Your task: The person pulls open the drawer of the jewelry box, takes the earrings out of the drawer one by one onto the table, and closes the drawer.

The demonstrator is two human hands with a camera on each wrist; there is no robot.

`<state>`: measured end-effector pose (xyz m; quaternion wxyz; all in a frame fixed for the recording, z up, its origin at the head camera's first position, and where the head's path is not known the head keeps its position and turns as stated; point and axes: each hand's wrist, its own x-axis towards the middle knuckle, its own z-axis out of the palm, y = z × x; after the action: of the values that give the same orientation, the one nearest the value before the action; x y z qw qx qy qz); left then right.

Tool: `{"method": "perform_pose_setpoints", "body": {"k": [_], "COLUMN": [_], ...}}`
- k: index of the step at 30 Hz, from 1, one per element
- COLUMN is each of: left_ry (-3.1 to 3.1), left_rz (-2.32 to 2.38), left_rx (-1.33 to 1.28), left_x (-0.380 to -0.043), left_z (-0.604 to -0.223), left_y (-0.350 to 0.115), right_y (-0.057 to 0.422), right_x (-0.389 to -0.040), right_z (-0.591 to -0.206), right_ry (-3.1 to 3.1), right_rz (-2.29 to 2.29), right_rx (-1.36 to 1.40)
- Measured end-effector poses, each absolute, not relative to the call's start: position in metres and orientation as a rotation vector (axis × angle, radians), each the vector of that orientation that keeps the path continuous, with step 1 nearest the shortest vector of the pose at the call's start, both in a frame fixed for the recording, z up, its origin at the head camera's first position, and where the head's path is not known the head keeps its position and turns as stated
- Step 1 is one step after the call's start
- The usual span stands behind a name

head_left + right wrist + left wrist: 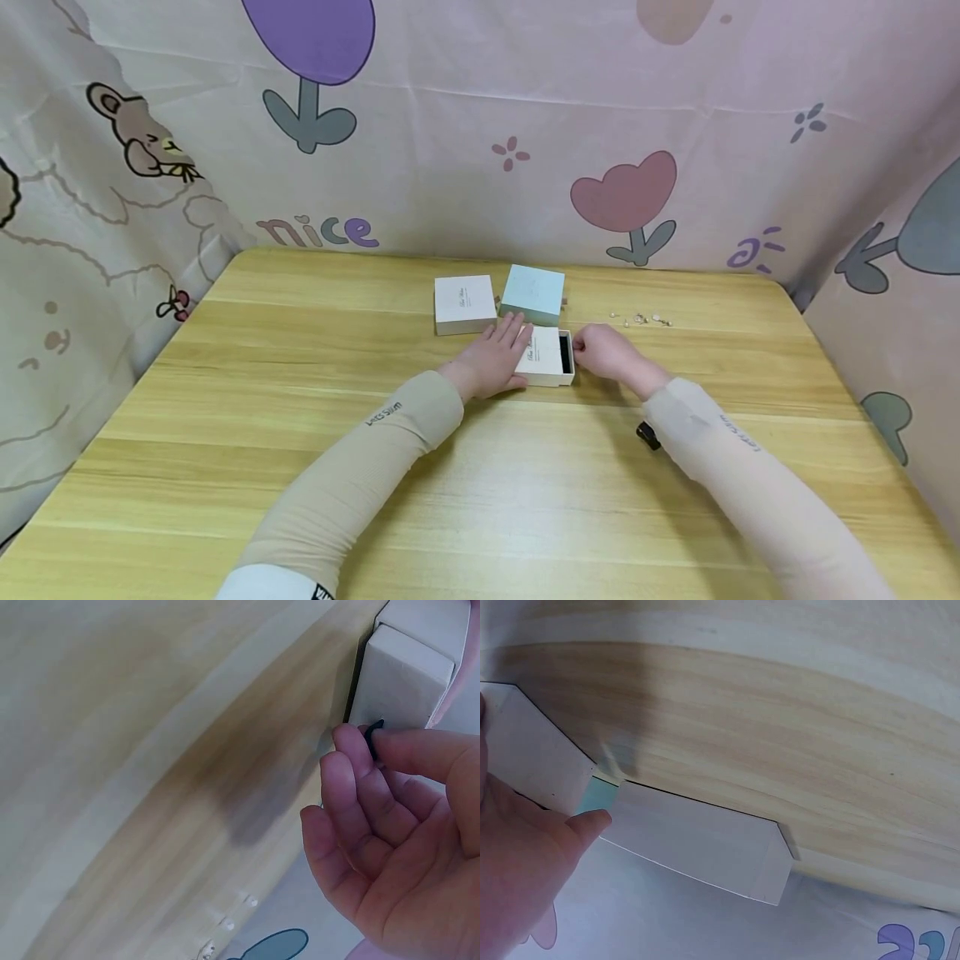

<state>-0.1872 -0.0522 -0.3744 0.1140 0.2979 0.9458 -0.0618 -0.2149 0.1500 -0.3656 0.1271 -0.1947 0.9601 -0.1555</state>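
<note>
A white drawer-style gift box (540, 357) with dark lettering lies on the table, its inner tray (409, 679) partly slid out at the right and showing a black lining (566, 354). My left hand (489, 358) rests on the left part of this box with its fingers stretched out and the thumb toward the near side. At the tray's right end, my right hand (609, 350) pinches a small black ribbon pull tab (371, 741) between thumb and forefinger, while its other fingers are loosely bent.
Behind stand another white box (463, 302) and a light blue box (534, 292), each with a small brown tab at its right side. Several small shiny jewelry pieces (640, 319) lie at the back right of the wooden table (360, 333). A printed cloth (465, 192) hangs behind the table.
</note>
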Motion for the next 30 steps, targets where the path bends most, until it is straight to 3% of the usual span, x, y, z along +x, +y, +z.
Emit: {"method": "perform_pose_setpoints", "body": {"k": [30], "left_ry": [2.771], "left_rz": [-0.185], "left_rx": [0.866], "left_x": [-0.187], "left_z": [-0.373], "left_y": [-0.052], "right_y": [0.176], "right_x": [-0.212], "right_z": [-0.364], "right_ry": [2.799], "right_rz": [-0.45], "right_rx": [-0.559]}}
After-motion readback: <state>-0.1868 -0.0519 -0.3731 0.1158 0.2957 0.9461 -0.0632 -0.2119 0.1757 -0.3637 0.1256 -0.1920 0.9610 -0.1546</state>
